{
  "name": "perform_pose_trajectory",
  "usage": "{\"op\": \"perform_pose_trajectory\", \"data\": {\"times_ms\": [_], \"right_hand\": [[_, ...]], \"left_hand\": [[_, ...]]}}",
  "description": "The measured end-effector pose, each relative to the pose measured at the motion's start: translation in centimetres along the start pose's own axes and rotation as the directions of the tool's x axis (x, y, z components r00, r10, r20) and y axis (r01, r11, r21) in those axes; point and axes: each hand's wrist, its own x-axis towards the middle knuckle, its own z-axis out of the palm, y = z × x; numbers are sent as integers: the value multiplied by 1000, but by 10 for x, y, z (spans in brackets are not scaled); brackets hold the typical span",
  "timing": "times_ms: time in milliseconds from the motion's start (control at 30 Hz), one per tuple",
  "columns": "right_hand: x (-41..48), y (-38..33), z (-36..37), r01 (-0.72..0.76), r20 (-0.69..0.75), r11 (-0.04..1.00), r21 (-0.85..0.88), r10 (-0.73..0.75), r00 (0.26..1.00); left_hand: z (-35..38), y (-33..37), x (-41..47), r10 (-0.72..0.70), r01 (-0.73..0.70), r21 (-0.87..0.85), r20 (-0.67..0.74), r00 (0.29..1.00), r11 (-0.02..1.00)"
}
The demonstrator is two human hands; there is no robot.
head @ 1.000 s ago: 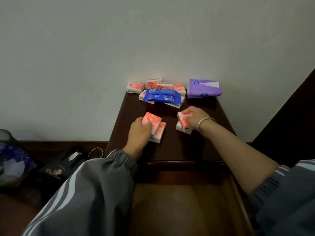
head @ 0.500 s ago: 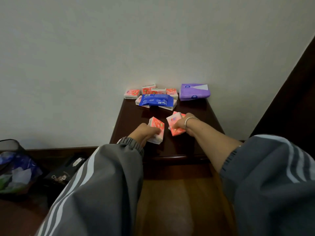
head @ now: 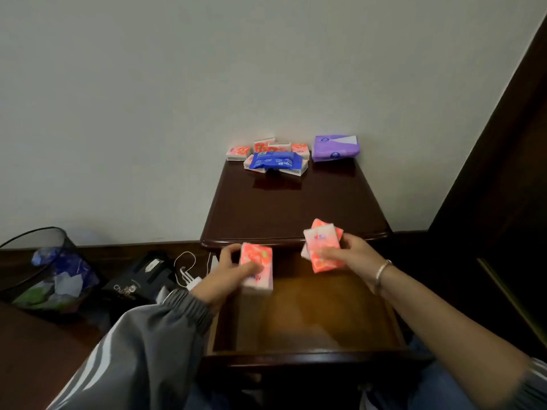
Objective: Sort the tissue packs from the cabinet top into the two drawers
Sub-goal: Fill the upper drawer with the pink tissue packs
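Over the open drawer [head: 310,318], the left hand [head: 228,270] curls round a pink stack [head: 257,266] of tissue packs. Beside it, the right hand [head: 352,255] grips a pink bundle [head: 322,247] the same way. Beyond both hands, at the cabinet top's [head: 290,208] far edge, lie more small pink packs [head: 239,152], a blue pack [head: 273,161] and a purple pack [head: 336,147].

1. We see a plain pale wall [head: 207,84] filling the upper two thirds of the frame, dimly and evenly lit.
2. A dark wooden skirting board [head: 133,250] runs along its foot at centre left.
3. A dark, glossy wooden cabinet [head: 284,208] stands against the wall at centre, its drawer [head: 310,315] open below.
4. A tall dark wooden panel [head: 503,173] rises along the right edge; we cannot tell whether it is a door or a wardrobe.
5. At lower left stands a black mesh wastebasket [head: 63,241], with a black box [head: 133,287] and a white cable [head: 183,261] beside it.
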Motion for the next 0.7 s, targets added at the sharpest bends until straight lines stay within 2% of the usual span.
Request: {"op": "perform_pose_trajectory", "data": {"times_ms": [67,167,300,400,467,533,633,700], "right_hand": [[-22,21,3,-87,36,994,-70,90,995],[-41,50,14,-145,41,989,-40,146,988],[-51,77,27,-179,-31,984,-7,179,983],[-52,87,31,-178,-47,984,-6,178,983],[-49,89,30,-186,-42,983,6,186,982],[-43,92,32,-236,-33,972,-2,235,971],[-33,92,42,-300,7,953,-48,301,954],[-27,90,55,-327,53,944,-51,329,943]], "left_hand": [[-1,-16,-13,-88,65,197,111,990,978],[8,-34,-9,-142,85,448,95,985,890],[25,-52,4,-235,137,582,96,967,801],[27,-65,10,-282,199,621,38,959,758],[23,-67,11,-246,194,727,-36,969,659],[19,-67,10,-153,178,806,-110,982,564],[15,-68,6,41,65,802,-111,993,593],[8,-68,4,184,-14,760,-140,973,650]]}}
